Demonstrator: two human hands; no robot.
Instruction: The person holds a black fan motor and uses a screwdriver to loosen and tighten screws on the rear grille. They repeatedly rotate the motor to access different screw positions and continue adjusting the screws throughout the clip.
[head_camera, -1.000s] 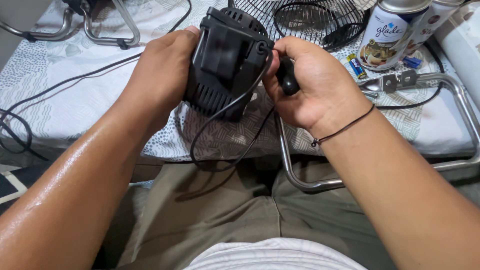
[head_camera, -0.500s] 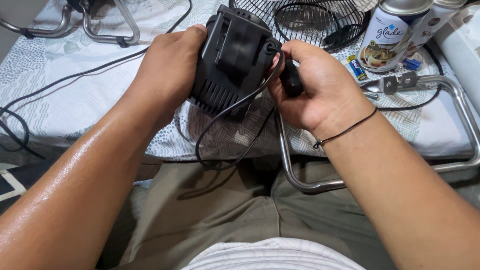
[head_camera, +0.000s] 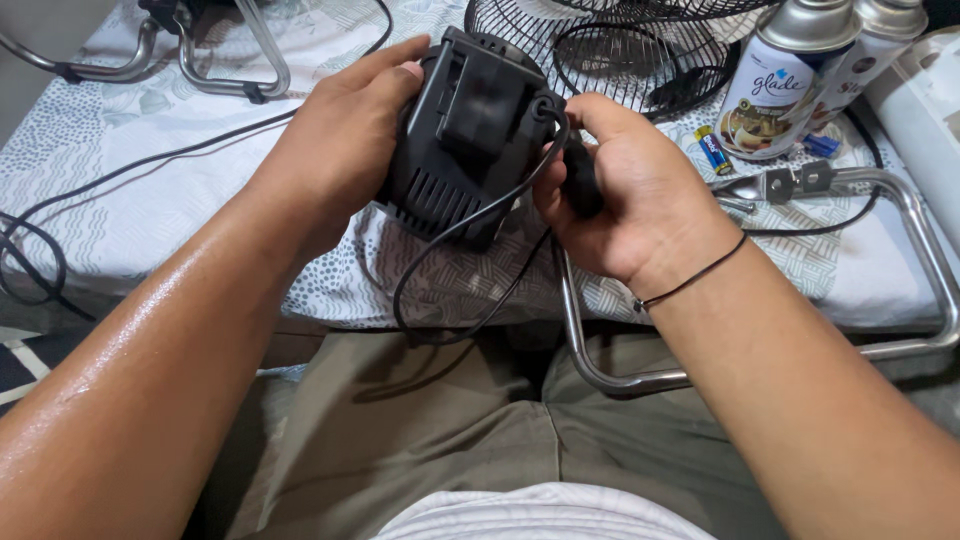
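Black plastic motor housing sits at upper centre of the frame, clamped between both hands above the patterned cloth. The left hand wraps its left side, fingers spread over the top. The right hand is closed on a dark handle, probably a screwdriver, set against the housing's right edge. A black cord loops down below. Spray cans stand at upper right, near a wire fan grille.

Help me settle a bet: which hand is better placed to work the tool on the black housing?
Right hand, probably: it grips the black tool handle at the black housing, while the left hand steadies it.
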